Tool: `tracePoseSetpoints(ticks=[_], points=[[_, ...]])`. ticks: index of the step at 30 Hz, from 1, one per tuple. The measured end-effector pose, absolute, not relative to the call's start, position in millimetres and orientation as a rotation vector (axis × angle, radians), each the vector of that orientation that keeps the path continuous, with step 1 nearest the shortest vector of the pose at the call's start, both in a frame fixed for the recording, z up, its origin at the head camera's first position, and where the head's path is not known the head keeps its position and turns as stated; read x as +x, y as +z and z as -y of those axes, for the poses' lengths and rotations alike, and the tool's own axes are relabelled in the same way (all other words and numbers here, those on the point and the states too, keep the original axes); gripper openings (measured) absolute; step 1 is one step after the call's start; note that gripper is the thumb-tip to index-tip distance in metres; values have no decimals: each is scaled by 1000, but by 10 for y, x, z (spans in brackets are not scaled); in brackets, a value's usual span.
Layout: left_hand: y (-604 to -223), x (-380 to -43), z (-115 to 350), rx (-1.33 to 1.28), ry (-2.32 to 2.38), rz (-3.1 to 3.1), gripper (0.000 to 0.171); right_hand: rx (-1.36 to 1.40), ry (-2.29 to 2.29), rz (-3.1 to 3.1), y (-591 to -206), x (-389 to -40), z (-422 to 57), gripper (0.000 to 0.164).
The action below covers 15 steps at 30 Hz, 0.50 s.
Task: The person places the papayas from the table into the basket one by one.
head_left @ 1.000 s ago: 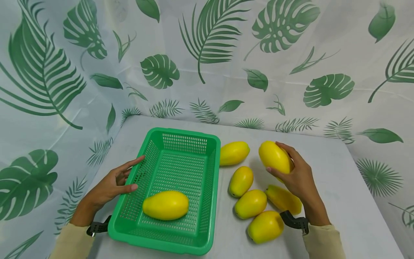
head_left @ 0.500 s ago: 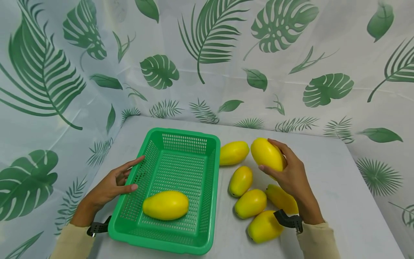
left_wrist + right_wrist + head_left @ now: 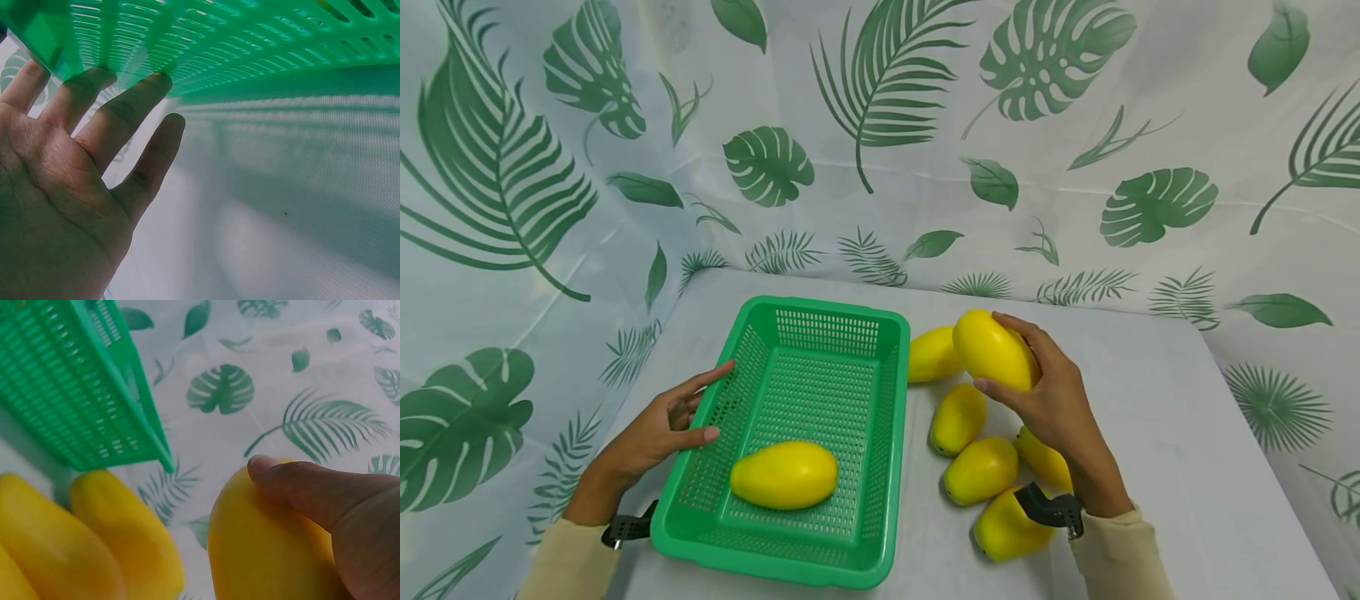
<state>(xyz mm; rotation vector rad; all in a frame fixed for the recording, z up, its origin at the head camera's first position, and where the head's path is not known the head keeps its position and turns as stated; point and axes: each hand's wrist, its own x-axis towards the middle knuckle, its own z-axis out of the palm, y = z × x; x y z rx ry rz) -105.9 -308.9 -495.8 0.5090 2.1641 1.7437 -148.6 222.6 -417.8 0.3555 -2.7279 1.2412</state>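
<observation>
In the head view my right hand [image 3: 1052,387] grips a yellow papaya [image 3: 992,350] above the table, right of the green basket [image 3: 901,433]. The right wrist view shows the thumb [image 3: 306,487] pressed along the side of this papaya [image 3: 262,544]. At the basket's left side, my left hand [image 3: 658,429] holds the rim, with thumb and index finger over it. Its other fingers lie against the outer slotted wall [image 3: 219,50] in the left wrist view. A single papaya [image 3: 784,475] lies inside the basket, near its front end.
Several more papayas lie on the white table [image 3: 1180,467] right of the basket, including one at the back [image 3: 928,354] beside the basket wall and one at the front [image 3: 1011,525]. A leaf-printed sheet [image 3: 917,150] hangs behind the table.
My right hand has moved left toward the basket and slightly away from me, carrying the papaya, which now overlaps the back papaya in view. The left hand and basket have stayed put.
</observation>
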Motion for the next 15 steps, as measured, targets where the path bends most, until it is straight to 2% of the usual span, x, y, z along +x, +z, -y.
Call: tracePoseSetpoints(ticks=[15], points=[[-4958,-1057,3089,488,1744,-2178,86,437,1286,2690,-4127,-1482,-1994,88]])
